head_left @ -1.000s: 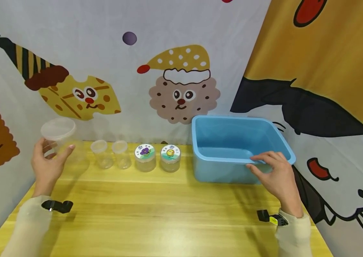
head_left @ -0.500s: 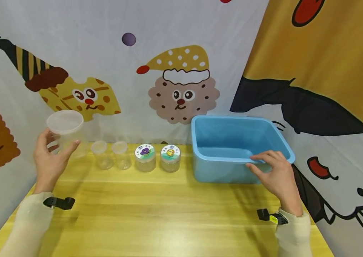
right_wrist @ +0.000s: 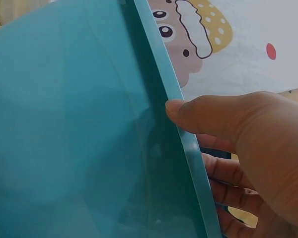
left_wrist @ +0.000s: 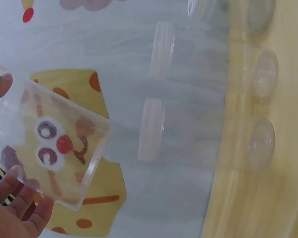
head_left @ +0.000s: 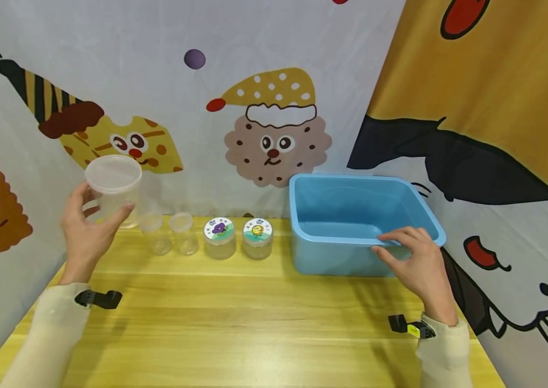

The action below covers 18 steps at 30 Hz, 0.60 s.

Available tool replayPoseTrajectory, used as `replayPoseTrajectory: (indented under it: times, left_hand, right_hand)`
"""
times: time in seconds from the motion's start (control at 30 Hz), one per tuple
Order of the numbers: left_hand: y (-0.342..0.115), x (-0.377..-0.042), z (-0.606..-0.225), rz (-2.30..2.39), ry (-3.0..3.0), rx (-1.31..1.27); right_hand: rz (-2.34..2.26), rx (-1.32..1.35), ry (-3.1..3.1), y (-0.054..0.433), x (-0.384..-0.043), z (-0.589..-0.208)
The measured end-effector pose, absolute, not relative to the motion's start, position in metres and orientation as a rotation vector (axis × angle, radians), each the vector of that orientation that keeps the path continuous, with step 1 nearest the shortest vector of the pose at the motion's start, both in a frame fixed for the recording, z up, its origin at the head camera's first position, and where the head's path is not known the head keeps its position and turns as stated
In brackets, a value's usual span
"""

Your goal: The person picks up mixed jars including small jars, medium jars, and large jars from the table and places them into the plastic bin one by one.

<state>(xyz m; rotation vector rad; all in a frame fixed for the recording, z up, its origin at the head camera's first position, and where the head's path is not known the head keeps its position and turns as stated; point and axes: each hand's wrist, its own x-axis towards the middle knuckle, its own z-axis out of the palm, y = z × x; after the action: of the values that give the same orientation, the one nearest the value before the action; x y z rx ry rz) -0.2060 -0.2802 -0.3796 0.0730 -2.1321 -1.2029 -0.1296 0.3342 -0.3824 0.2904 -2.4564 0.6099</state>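
Note:
My left hand (head_left: 84, 237) holds a clear plastic jar with a whitish lid (head_left: 114, 175) above the table, thumb on one side and fingers round the other. In the left wrist view the jar (left_wrist: 64, 148) is see-through, with the wall print showing through it. My right hand (head_left: 419, 269) pinches the front rim of a light blue plastic bin (head_left: 337, 261) near its right corner. The thumb lies on the outside, the fingers over the rim, as the right wrist view shows. No contents show on the bin's visible floor.
Two slim clear jars (head_left: 184, 237) stand in a row with a jar lidded with a purple flower (head_left: 219, 240) and a jar lidded with a yellow flower (head_left: 257, 240), left of the bin. Behind the wooden table (head_left: 235, 318) hangs a cartoon-printed cloth (head_left: 157, 81).
My left hand has carried the clear jar up and to the right, and it now overlaps the leftmost slim jar in the head view. My right hand has stayed on the bin's rim.

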Motion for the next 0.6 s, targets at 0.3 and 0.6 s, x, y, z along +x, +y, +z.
replayPoseTrajectory:
  times: [0.3, 0.6]
  left_hand:
    - [-0.256, -0.209, -0.373, -1.213, -2.099, -0.069]
    - [-0.235, -0.212, -0.369, -1.239, -2.084, -0.143]
  right_hand:
    - [0.606, 0.303, -2.448, 0.333, -0.129, -0.381]
    - [0.606, 0.298, -2.452, 0.334, -0.13, -0.382]
